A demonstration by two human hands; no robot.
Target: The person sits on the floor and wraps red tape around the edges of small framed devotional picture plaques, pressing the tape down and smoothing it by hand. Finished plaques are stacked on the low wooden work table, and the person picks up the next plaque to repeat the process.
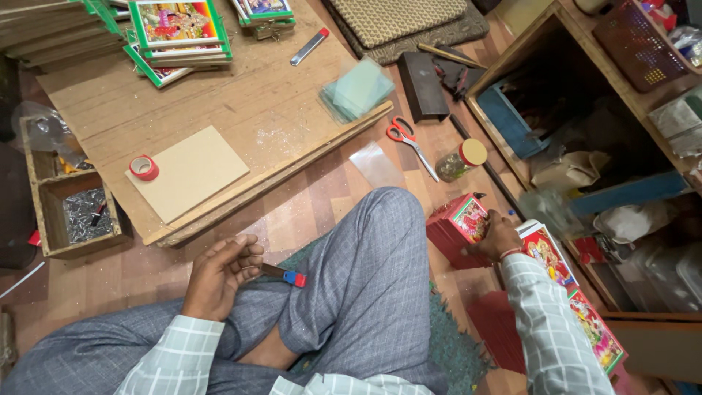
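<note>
My left hand (223,274) rests on my thigh and is shut on a small metal cutter with a blue and red end (287,276). My right hand (496,232) reaches out to the right and grips a stack of red-backed picture prints (457,227) standing on the floor. More colourful prints (556,260) lie beside my right wrist. I sit cross-legged in grey checked trousers on a teal mat.
A low wooden board (241,102) ahead carries a cardboard sheet (189,172), a red tape roll (144,167), glass panes (357,90), a cutter (309,45) and green-framed pictures (179,33). Red scissors (408,141) and a jar (461,159) lie on the floor. A box of nails (80,212) sits left.
</note>
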